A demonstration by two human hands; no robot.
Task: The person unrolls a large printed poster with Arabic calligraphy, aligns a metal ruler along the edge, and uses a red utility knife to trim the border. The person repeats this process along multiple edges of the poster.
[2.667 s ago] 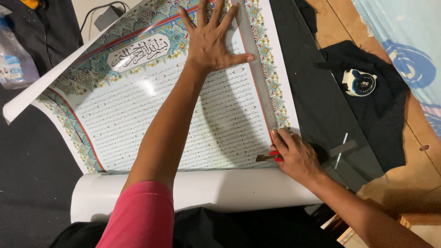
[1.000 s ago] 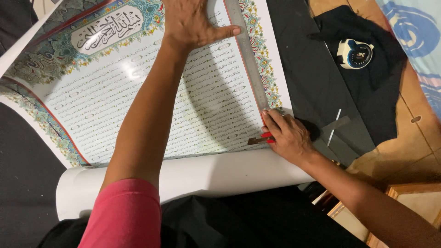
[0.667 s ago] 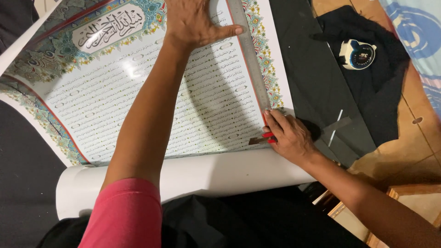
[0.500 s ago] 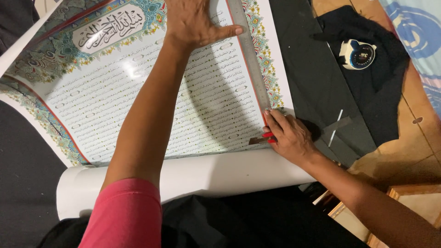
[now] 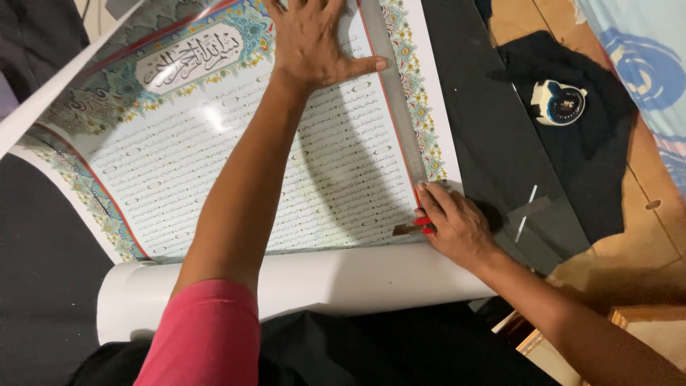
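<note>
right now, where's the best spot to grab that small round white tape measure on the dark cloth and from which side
Grip the small round white tape measure across its rounded rim, coming straight down from above. It lies flat, dark face up, on the black cloth, apart from everything else, so both sides of the rim are free; a pinch across the flat face would likely slip.

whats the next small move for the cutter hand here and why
Probably draw the red cutter up along the metal ruler: the right hand holds it at the ruler's near end, on the poster's border, while the left hand pins the ruler flat.
</note>
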